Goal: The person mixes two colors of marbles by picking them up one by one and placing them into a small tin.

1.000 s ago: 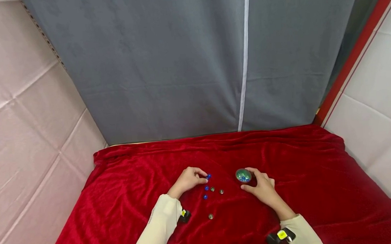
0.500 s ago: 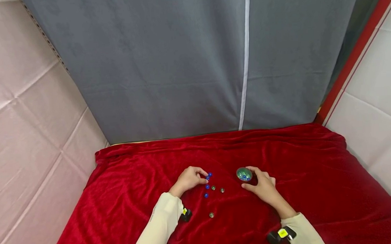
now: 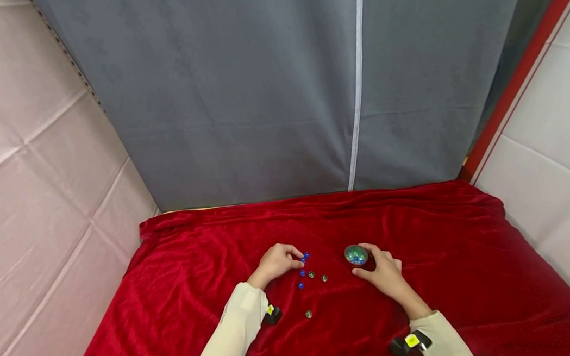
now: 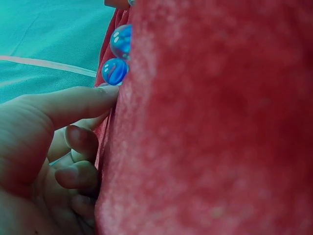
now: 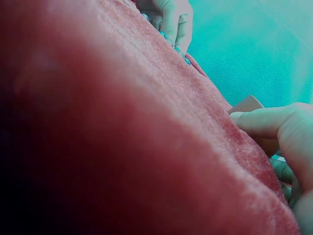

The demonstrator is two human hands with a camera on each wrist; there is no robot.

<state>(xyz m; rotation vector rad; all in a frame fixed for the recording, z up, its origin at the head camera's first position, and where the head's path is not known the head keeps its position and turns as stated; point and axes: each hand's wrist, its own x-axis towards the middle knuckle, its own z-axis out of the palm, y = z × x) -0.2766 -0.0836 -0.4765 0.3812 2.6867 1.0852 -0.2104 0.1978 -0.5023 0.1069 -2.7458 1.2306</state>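
Note:
On the red velvet cloth (image 3: 457,276), my left hand (image 3: 281,261) rests with its fingers curled under. Its thumb (image 4: 73,105) reaches out to a blue marble (image 4: 115,71), and a second blue marble (image 4: 122,41) lies just beyond. Two more blue marbles (image 3: 302,273) and three olive ones (image 3: 324,278) are scattered between my hands, one of them (image 3: 308,314) nearer to me. My right hand (image 3: 376,266) grips a small green bowl (image 3: 355,255) holding several marbles, with index finger over its far side and thumb on its near side.
A grey curtain (image 3: 260,92) with a white seam hangs behind the cloth's far edge. Padded white walls (image 3: 36,188) close in left and right. Black wrist cameras (image 3: 408,346) sit on both cream sleeves.

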